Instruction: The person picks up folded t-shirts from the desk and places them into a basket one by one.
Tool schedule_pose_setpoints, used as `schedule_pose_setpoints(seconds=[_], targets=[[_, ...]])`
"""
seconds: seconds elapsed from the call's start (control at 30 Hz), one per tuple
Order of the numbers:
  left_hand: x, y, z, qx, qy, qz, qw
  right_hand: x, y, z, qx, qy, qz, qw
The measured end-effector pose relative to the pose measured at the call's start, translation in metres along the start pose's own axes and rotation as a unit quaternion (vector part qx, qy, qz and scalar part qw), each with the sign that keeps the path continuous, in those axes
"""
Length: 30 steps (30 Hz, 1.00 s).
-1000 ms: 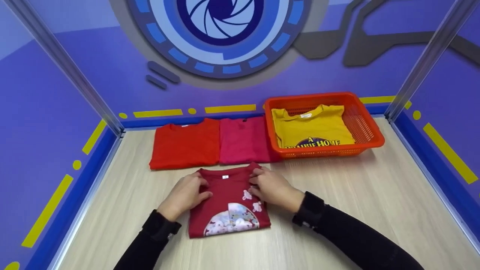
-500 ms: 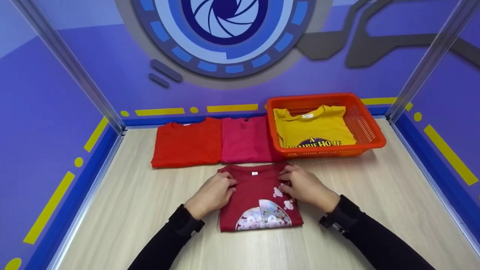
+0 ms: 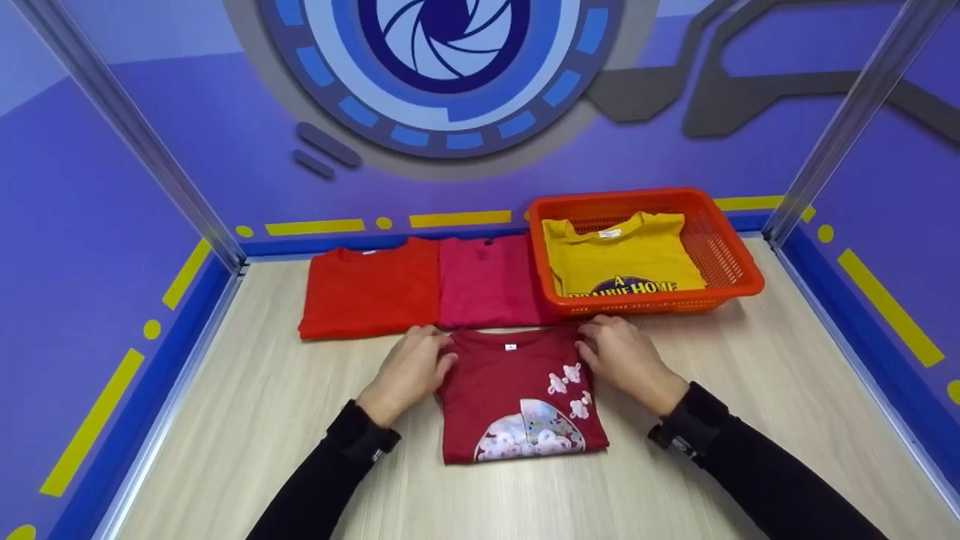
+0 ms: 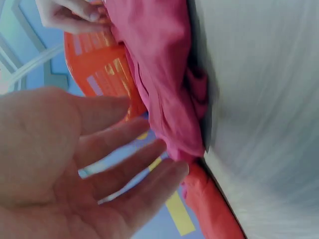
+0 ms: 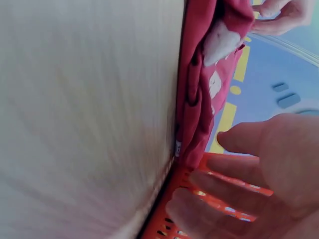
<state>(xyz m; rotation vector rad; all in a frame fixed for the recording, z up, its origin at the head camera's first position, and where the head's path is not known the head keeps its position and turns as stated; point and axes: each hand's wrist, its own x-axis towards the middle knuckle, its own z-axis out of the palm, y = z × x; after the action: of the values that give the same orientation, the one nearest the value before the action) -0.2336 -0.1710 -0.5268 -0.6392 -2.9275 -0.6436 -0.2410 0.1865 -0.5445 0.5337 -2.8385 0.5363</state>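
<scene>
A folded dark red T-shirt (image 3: 495, 382) lies flat on the table, with a pale rounded print and small white figures on its front. At its upper left corner is my left hand (image 3: 409, 369); in the left wrist view the fingers are spread and relaxed beside the cloth, holding nothing. My right hand (image 3: 628, 361) is by the upper right corner. The right wrist view shows its fingers loosely extended, with no cloth pinched. Whether the fingertips still touch the shirt is unclear.
Behind it lie a folded bright red shirt (image 3: 371, 292) and a folded pink shirt (image 3: 484, 285). An orange basket (image 3: 739, 262) at the back right holds a folded yellow shirt (image 3: 645, 251) and overlaps the pink shirt's edge. Blue-purple panels (image 3: 150, 225) enclose the table.
The dark red shirt slid right between both hands, then stopped in front of the pink shirt. Since then the hands have loosened and moved outward to its upper corners.
</scene>
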Motion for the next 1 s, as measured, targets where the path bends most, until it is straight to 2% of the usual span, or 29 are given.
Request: schedule_pose_setpoints(seconds=[0.1,0.17,0.37,0.53,0.63,0.83,1.0], targets=[[0.007,-0.002,0.001,0.014,-0.003,-0.028,0.9995,0.002,0.001,0.003,-0.01,-0.004,0.01,1.0],[0.011,-0.002,0.004,0.021,-0.018,-0.04,0.9988,0.004,-0.001,0.006,-0.011,-0.017,0.014,1.0],[0.019,0.0,0.011,0.048,-0.047,-0.042,0.9969,0.009,-0.006,0.013,-0.025,-0.06,0.019,0.998],[0.027,0.003,0.01,0.06,-0.066,-0.042,0.9952,0.013,-0.006,0.012,-0.024,-0.083,0.028,0.996],[0.032,0.002,0.01,0.048,-0.081,-0.046,0.9946,0.016,-0.006,0.011,-0.02,-0.095,0.037,0.995],[0.042,-0.005,0.012,-0.014,-0.106,-0.076,0.9914,0.022,-0.008,0.013,-0.013,-0.1,0.049,0.994],[0.047,-0.008,0.013,-0.031,-0.127,-0.084,0.9879,0.027,-0.012,0.015,0.009,-0.12,0.069,0.99]])
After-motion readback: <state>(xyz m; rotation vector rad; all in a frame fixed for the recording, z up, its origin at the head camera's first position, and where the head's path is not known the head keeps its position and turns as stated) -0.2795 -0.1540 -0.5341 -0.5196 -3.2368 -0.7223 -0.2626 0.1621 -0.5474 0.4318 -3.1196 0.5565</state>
